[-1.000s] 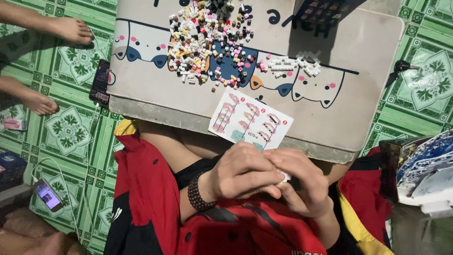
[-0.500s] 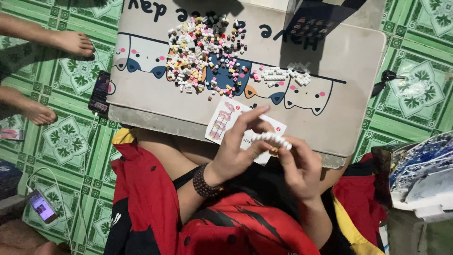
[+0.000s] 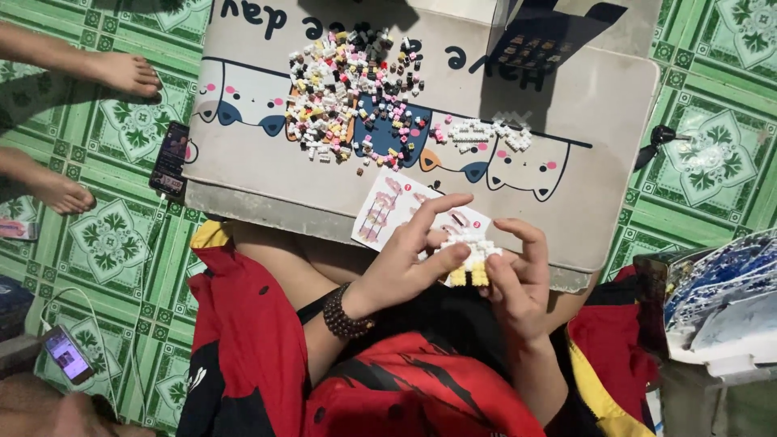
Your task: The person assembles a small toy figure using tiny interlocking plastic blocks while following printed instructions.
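Now the model [image 3: 469,260] has been raised from the lap to the bench [image 3: 615,146] edge, over the leaflet [image 3: 387,209]; it is pinched between left hand [image 3: 411,255] and right hand [image 3: 518,279] fingers, assembly evidently ongoing.

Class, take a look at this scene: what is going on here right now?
A person seated on a green patterned floor holds a small white and yellow brick model between both hands, left hand and right hand, just above the near edge of a low table. An instruction sheet lies under the hands. A pile of tiny loose bricks sits further back on the table, with a smaller white cluster beside it. Someone else's bare feet rest on the floor nearby.
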